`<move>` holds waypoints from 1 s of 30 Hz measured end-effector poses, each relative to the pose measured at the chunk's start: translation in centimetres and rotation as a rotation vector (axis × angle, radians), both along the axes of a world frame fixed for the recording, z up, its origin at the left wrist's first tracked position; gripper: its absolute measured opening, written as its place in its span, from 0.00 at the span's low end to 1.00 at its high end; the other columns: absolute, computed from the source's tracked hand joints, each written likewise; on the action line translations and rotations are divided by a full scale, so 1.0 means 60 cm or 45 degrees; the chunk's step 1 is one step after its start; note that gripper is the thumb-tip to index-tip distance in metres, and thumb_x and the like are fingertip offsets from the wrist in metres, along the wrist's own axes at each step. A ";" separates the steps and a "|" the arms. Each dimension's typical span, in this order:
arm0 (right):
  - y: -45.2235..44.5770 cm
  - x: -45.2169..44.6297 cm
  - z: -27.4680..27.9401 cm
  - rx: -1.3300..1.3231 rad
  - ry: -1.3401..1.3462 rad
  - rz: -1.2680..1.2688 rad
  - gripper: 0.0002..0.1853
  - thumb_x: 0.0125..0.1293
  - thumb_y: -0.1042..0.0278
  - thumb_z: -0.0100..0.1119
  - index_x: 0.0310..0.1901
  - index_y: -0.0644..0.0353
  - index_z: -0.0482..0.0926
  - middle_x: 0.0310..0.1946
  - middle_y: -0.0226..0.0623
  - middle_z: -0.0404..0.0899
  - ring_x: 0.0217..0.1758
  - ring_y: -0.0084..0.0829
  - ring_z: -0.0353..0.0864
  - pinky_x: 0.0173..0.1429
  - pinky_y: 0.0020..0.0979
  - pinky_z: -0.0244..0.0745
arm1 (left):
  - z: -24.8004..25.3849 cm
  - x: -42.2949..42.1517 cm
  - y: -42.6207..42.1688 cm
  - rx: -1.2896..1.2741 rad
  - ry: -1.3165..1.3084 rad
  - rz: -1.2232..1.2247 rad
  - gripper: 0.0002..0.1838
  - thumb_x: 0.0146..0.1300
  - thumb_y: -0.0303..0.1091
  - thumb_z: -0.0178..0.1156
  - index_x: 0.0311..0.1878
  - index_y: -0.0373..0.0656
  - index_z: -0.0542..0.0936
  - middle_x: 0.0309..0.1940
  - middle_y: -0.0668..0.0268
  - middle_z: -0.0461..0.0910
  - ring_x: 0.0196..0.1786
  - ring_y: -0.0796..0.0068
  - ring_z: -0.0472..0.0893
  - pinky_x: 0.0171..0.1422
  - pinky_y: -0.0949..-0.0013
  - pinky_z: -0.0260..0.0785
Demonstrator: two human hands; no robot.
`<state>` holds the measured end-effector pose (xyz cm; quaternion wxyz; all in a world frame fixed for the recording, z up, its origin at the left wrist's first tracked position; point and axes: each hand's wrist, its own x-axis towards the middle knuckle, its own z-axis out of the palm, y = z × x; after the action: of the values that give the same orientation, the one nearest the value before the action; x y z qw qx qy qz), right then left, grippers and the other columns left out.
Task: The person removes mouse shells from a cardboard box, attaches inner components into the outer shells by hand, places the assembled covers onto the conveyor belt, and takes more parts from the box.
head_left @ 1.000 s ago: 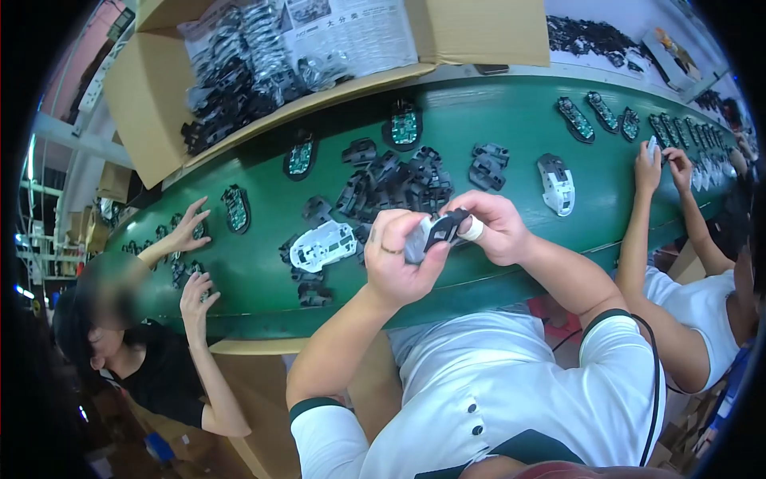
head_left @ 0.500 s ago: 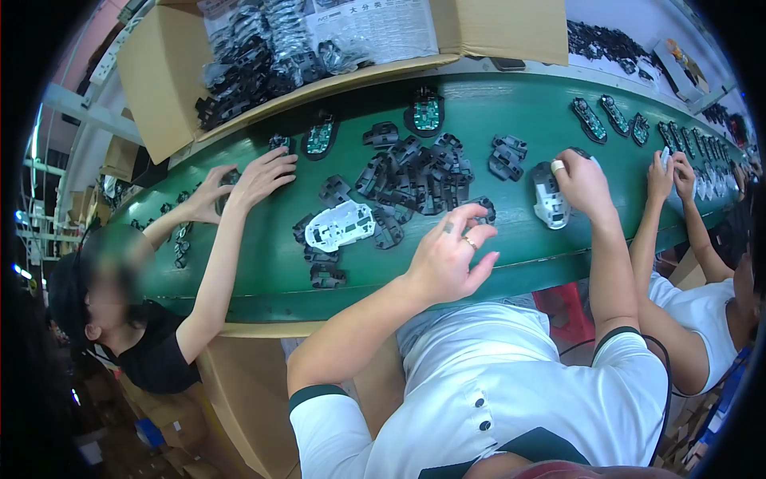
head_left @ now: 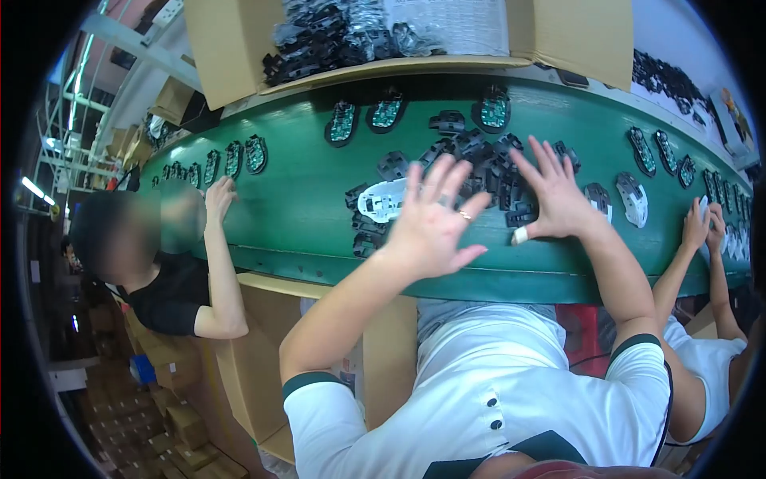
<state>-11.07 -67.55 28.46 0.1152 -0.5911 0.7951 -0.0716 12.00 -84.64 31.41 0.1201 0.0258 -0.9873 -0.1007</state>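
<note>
My left hand [head_left: 435,219] is open with fingers spread, over the near side of a pile of black plastic parts [head_left: 488,164]. Its fingers overlap a white mouse shell [head_left: 378,201] that lies among a few black parts. With fingers spread too, my right hand [head_left: 556,191] is open above the right side of the pile, and a pale wrap covers its thumb tip. Neither hand holds anything; whether the fingertips touch the parts, I cannot tell. Right of it lie two white-and-dark mouse shells, one partly hidden by my wrist and the other fully visible [head_left: 633,199].
Mouse bases with green circuit boards [head_left: 387,109] stand along the far side of the green bench [head_left: 295,215]. A cardboard box [head_left: 399,68] of bagged black parts sits behind. Co-workers' hands [head_left: 219,199] work at left, and another person's [head_left: 702,223] at right.
My right hand has left the shell at right and moved left to the pile, opening. My left hand's fingers have spread. The view has shifted, and the left co-worker's hands have moved away left.
</note>
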 end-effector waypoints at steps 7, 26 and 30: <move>-0.029 0.073 -0.030 -0.145 0.055 0.126 0.65 0.41 0.23 0.75 0.82 0.36 0.58 0.82 0.59 0.46 0.84 0.67 0.44 0.78 0.76 0.43 | -0.050 0.070 -0.078 -0.210 -0.361 0.343 0.54 0.48 0.72 0.73 0.79 0.63 0.69 0.79 0.43 0.58 0.80 0.33 0.57 0.74 0.24 0.52; -0.325 0.319 -0.069 -0.338 -0.092 0.391 0.57 0.55 0.24 0.65 0.81 0.45 0.58 0.77 0.71 0.53 0.82 0.70 0.49 0.80 0.73 0.41 | -0.090 0.249 -0.341 -0.284 -0.122 0.642 0.39 0.62 0.54 0.69 0.72 0.41 0.74 0.63 0.37 0.76 0.66 0.38 0.77 0.72 0.48 0.70; -0.364 0.321 -0.067 -0.759 -0.155 0.408 0.43 0.60 0.32 0.65 0.71 0.53 0.73 0.59 0.63 0.79 0.69 0.62 0.74 0.78 0.58 0.58 | -0.082 0.262 -0.359 -0.212 -0.051 0.906 0.41 0.63 0.57 0.70 0.73 0.43 0.72 0.60 0.46 0.80 0.61 0.44 0.79 0.67 0.51 0.73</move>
<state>8.16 -89.40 24.43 -0.0056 -0.7109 0.6277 -0.3170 27.73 -106.19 26.46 0.1300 0.3598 -0.9235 0.0288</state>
